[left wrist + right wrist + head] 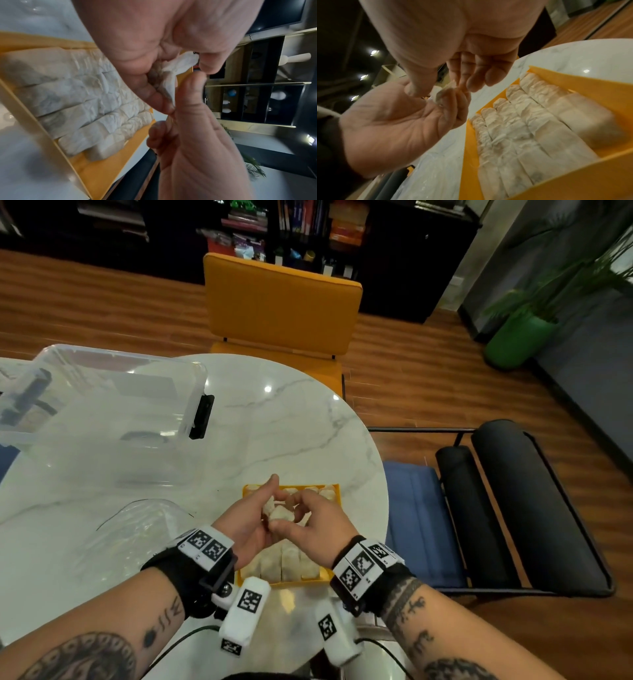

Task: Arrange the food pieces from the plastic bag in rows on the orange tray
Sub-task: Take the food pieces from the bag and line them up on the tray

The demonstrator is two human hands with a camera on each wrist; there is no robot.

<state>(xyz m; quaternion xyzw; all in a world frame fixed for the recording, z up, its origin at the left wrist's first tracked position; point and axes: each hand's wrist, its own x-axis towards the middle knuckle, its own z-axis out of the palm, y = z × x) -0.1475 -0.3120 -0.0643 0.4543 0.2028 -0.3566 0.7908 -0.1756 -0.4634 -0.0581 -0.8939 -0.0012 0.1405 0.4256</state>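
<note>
Both hands hover over the orange tray (247, 488), meeting around one pale wrapped food piece (279, 513). My left hand (255, 511) cups the piece with curled fingers, its index finger pointing away. The right hand (308, 517) pinches the same piece between thumb and fingers. In the left wrist view the food piece (175, 67) is a crumpled white twist between the fingers. In the right wrist view the piece (441, 92) sits at the fingertips of both hands. Rows of laid food pieces (291, 563) (85, 101) (530, 128) fill much of the tray (25, 112) (573, 182).
A crumpled clear plastic bag (137, 535) (433, 175) lies left of the tray on the white marble table (274, 422). A large clear storage box (102, 405) stands at the back left. An orange chair (281, 302) and a blue-cushioned seat (418, 525) border the table.
</note>
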